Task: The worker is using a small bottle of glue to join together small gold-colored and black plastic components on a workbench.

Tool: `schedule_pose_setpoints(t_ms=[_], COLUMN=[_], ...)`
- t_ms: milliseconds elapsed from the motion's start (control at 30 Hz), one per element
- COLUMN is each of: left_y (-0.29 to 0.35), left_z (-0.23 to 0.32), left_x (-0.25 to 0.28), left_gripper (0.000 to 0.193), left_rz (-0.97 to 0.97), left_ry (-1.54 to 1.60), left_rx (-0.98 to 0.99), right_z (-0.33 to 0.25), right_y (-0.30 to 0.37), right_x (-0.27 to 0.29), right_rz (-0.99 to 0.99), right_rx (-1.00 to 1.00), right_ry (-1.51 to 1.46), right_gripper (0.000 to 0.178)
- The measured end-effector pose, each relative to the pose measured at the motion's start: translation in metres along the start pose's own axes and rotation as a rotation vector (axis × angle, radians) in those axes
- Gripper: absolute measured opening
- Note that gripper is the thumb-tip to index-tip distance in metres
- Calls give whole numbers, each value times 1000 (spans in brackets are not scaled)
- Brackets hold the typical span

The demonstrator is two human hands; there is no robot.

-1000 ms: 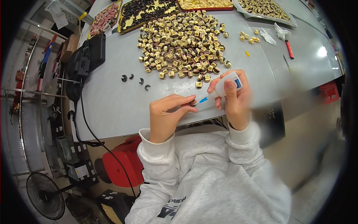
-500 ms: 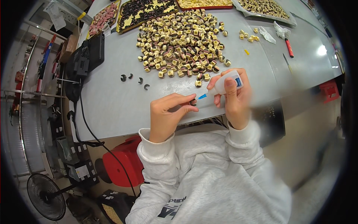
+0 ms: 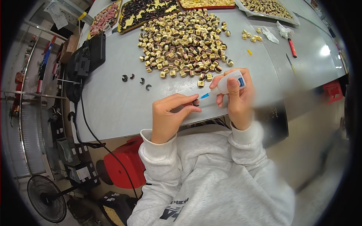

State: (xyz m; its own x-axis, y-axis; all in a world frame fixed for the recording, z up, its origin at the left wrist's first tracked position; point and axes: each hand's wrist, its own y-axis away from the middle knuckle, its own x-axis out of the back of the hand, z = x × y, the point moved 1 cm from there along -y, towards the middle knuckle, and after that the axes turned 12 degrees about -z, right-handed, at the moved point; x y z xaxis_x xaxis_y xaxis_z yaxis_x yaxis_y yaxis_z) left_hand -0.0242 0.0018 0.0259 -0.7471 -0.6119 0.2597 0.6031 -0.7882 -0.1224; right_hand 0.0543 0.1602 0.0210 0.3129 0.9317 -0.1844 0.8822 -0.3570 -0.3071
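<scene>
Between thumb and fingertips, my left hand point(image 3: 171, 113) pinches a small dark C-shaped piece point(image 3: 195, 103). My right hand point(image 3: 239, 98) grips a white squeeze bottle point(image 3: 225, 85) with a blue needle tip point(image 3: 204, 95). The bottle lies tilted, its tip pointing down-left at the dark piece; whether they touch I cannot tell. Just beyond the bottle sit a few small cream-and-dark blocks point(image 3: 201, 83). Behind them spreads a large heap of the same hollow blocks point(image 3: 181, 45). Several loose dark C-shaped pieces point(image 3: 142, 80) lie on the grey table point(image 3: 113, 109) to the left.
Trays of dark pieces point(image 3: 145, 13), pink pieces point(image 3: 105, 19) and cream pieces point(image 3: 267, 9) line the far side. At right lie a red-handled tool point(image 3: 292, 49), crumpled tissue point(image 3: 270, 35) and a thin pointed tool point(image 3: 290, 63). A black cable point(image 3: 92, 126) hangs over the left edge, near a red stool point(image 3: 122, 165).
The bottle and its blue tip have shifted very slightly around the dark piece. Both hands keep their hold, and the rest looks the same.
</scene>
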Motion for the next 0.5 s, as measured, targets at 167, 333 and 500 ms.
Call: schedule_pose_setpoints(t_ms=[167, 333, 500], left_y=[0, 0, -2], left_z=[1, -1, 0], left_x=[0, 1, -1], left_gripper=[29, 28, 27], left_rz=[1, -1, 16], left_ry=[-4, -12, -13], left_rx=[-2, -3, -16], right_z=[0, 1, -3], right_y=[1, 0, -1], right_x=[0, 0, 6], right_rz=[4, 27, 42], right_rx=[2, -1, -9], right_ry=[-5, 16, 1], right_gripper=[29, 29, 29])
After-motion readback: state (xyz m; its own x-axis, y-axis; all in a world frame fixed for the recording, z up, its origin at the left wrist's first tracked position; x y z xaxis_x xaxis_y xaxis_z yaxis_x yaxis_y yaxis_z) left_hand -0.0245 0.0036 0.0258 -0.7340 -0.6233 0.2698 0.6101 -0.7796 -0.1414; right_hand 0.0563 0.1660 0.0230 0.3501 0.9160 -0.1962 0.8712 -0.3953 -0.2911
